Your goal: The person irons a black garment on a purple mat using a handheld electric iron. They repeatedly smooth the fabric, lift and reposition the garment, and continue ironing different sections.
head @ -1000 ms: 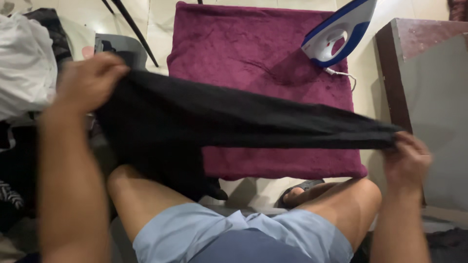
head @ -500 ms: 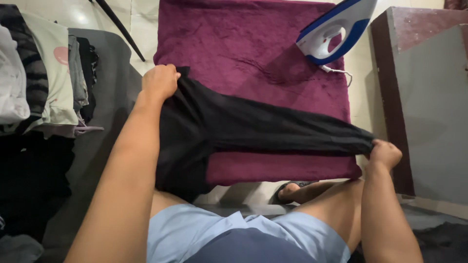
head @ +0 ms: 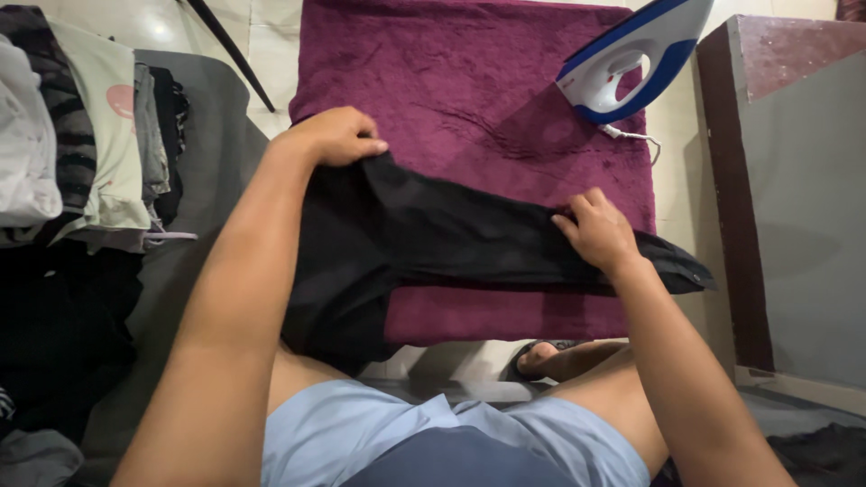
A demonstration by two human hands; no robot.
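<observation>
The left hand (head: 336,135) pinches the black trousers (head: 433,236) near the towel's (head: 469,81) left edge. The right hand (head: 595,230) presses flat, fingers apart, on one leg. An iron (head: 631,59) stands at the towel's far right corner.

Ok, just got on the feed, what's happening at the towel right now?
A seated person is laying a black garment across a maroon towel spread on the floor. The left hand grips the garment's wide end at the towel's left edge, and the right hand presses flat on the long narrow part near the right side. A blue and white iron stands at the towel's far right corner, untouched. Folded clothes are piled to the left.
</observation>
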